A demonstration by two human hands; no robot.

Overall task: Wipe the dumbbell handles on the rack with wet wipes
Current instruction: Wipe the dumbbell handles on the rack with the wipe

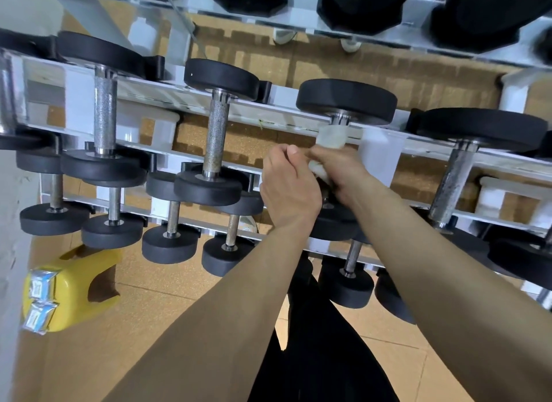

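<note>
Yellow stool, wipe packets on top: floor, far left.
Left hand: curled beside the handle; grasp cannot be told.
Right hand: clutching wet wipe wrapped round mid-rack dumbbell handle.
Advice: twist along the full length, collar included.

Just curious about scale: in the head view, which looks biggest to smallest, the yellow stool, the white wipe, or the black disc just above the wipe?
1. yellow stool
2. black disc: a close call, and it sits nearer the camera, so unsure
3. white wipe, partly under the right hand
</note>
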